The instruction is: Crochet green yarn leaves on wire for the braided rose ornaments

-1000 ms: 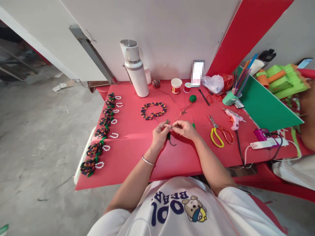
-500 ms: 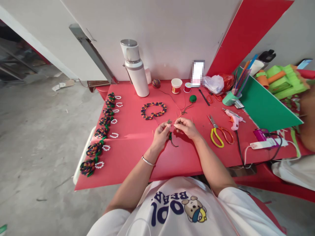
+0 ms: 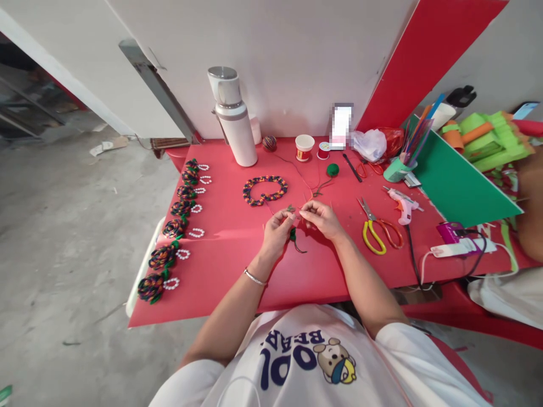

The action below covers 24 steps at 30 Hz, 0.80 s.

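My left hand (image 3: 278, 230) is closed in a pinch on a small piece of green yarn work (image 3: 292, 233), whose dark tail hangs below the fingers. Close beside it, my right hand (image 3: 321, 219) pinches a thin thread; its fingertips are a little apart from the left ones. Thin red thread runs from near the right fingers towards the back of the table. Just beyond my hands lies a braided multicoloured yarn loop (image 3: 265, 191). A small green yarn ball (image 3: 332, 169) sits behind my right hand.
Several yarn flowers with white bead loops (image 3: 173, 228) line the left table edge. At the back stand a white thermos (image 3: 237, 133), a paper cup (image 3: 304, 148) and a thread spool (image 3: 323, 150). Scissors (image 3: 375, 226), a pink glue gun (image 3: 405, 206) and a power strip (image 3: 452, 247) lie to the right.
Both hands stay almost in place. The right fingers have shifted slightly, and the hanging green piece has moved a little.
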Motion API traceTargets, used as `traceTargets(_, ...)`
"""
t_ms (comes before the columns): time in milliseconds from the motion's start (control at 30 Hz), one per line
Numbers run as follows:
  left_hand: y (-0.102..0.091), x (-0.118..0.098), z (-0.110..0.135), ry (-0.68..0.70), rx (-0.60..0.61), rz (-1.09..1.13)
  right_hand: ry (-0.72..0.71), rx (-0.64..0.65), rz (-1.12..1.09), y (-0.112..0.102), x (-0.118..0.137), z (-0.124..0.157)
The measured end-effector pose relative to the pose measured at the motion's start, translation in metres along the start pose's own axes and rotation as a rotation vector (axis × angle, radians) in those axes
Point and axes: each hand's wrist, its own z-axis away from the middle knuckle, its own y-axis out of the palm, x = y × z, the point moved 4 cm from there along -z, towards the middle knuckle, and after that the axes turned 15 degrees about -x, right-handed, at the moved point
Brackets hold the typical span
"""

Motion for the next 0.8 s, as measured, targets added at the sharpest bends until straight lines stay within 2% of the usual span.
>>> traceTargets(167, -0.0013, 0.0017, -0.0009, 0.006, -0.019, -0.015, -0.029, 0.012, 0.064, 0.0013, 0.0029, 0.0017)
traceTargets(400, 0.0014, -0.0001, 0.0006, -0.012, 0.014, -0.003, -0.047, -0.011, 0.040, 0.0013, 0.0013, 0.0010)
traceTargets(600, 0.0026, -0.0008, 0.0023, -0.011, 0.023, -0.004, -0.047, -0.093, -0.031, -0.0019, -0.0014, -0.0018)
traceTargets(800, -0.0003, 0.0001, 0.0018, -0.009, -0.012, -0.024, -0.041, -0.117, -0.059, -0.0024, -0.0027, -0.0033)
